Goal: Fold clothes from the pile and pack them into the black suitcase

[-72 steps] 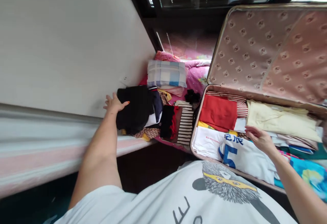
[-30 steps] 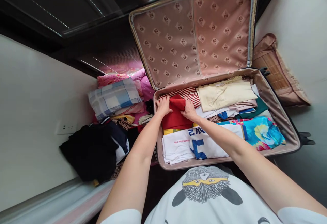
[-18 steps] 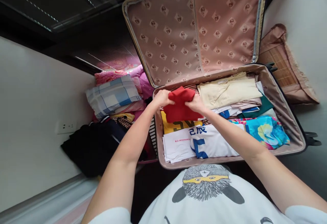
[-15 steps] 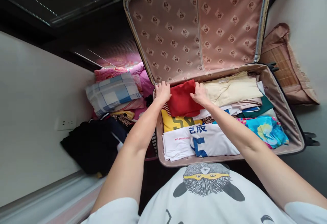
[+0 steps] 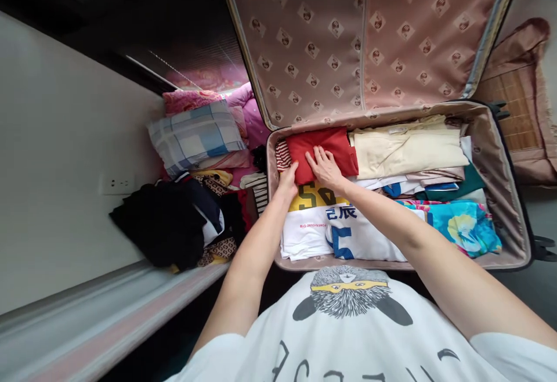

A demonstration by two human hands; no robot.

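An open suitcase (image 5: 505,161) with a patterned pink lining lies in front of me, packed with folded clothes. A folded red garment (image 5: 335,144) sits in its far left corner. My right hand (image 5: 324,168) lies flat on the red garment's near edge, fingers stretched out. My left hand (image 5: 288,180) touches the garment's near left corner, fingers mostly hidden behind the hand. Just below them lie a yellow shirt (image 5: 314,197) and a white jersey (image 5: 343,232) with a blue number. A cream garment (image 5: 409,151) lies to the right of the red one.
Left of the suitcase a heap of dark clothes (image 5: 167,222) and a plaid pillow (image 5: 195,135) lie on pink bedding. A white wall with a socket (image 5: 115,184) runs along the left. A brown bamboo mat bag (image 5: 517,97) leans at the right.
My left hand left the dark heap and joined the right on the red garment. Both lifted it, moved it to the far left corner, and now press it down flat.
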